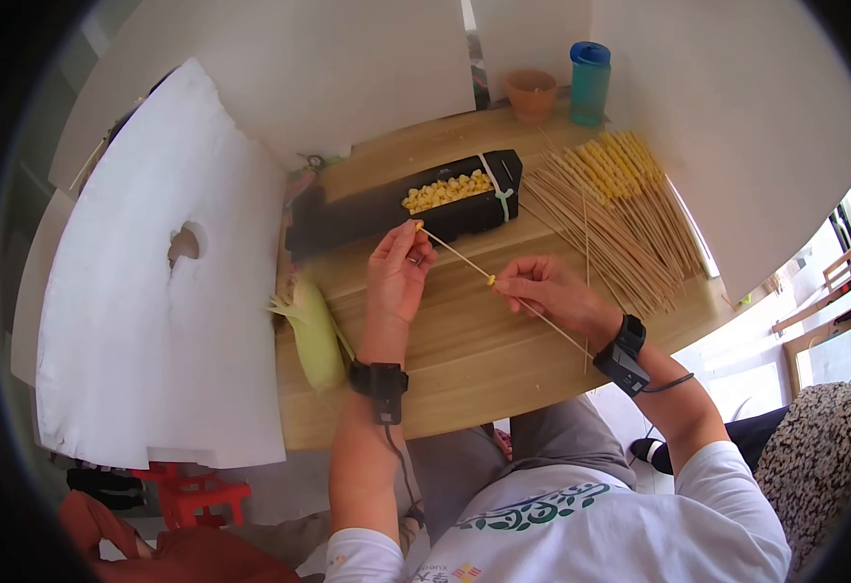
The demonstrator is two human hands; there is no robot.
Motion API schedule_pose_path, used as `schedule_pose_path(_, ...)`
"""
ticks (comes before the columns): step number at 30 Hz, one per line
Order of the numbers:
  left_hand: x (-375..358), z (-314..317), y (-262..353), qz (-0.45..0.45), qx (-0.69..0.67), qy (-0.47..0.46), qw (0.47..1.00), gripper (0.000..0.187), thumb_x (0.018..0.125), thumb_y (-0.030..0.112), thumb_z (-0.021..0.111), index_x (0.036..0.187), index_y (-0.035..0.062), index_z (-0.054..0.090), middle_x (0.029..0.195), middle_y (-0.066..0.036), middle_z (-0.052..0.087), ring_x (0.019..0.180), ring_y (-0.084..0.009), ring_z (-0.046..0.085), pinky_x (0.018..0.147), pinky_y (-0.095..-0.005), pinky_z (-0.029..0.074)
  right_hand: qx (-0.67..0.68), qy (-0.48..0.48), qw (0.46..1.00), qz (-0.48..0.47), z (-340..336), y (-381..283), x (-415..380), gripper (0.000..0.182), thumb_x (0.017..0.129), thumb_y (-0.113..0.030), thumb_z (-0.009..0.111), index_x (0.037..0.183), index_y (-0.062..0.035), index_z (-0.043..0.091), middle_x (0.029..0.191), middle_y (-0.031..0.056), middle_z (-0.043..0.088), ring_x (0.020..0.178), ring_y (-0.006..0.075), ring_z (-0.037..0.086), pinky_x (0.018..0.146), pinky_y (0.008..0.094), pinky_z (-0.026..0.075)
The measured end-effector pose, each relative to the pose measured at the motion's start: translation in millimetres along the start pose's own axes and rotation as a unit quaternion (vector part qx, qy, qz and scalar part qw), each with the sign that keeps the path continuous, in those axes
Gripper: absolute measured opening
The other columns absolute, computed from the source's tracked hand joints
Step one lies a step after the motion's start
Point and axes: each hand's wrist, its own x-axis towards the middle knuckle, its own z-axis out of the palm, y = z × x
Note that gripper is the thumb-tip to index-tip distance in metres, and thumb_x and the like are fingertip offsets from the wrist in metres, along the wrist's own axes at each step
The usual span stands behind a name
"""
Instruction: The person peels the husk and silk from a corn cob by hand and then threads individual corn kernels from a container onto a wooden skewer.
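- I see the thin stick [458, 255] held slantwise above the middle of the worktop [464, 374], its tip toward the far edge and its lower end toward the near right.
- One yellow piece [491, 280] sits partway down the stick; another, the tip piece [419, 226], is at its top.
- On my feed the left hand [401, 260] pinches that tip piece between thumb and finger.
- The right hand [549, 291] has thumb and fingers closed on the stick, right by the lower piece.
- Just beyond the left hand I have the black container [459, 225], with yellow pieces [450, 192] inside and a pale tie [499, 189] around its right end.
- Near the worktop's left edge lies a corn cob [317, 340] in its husk.
- Toward the right edge I see piled sticks [605, 243], their yellow-loaded ends [620, 165] pointing at the far right corner.
- A terracotta pot [530, 97] and teal bottle [591, 85] stand by the far edge.
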Motion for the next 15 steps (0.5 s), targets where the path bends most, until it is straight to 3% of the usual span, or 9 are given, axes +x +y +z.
schedule_pose_path(15,-7.7,16.1,-20.2,-0.027,0.034,-0.01,0.999,0.011,0.091,0.013,0.065,0.097,0.0037,0.067,0.083,-0.003,0.065,0.073,-0.0113,0.06,0.071,-0.0272,0.051,-0.018,0.019,0.999,-0.018,-0.7,0.2,0.1,0.018,0.092,-0.022,0.065,0.091,-0.0038,0.065,0.067,-0.0014,0.059,0.051,0.0006,0.043,0.046,0.0171,0.031)
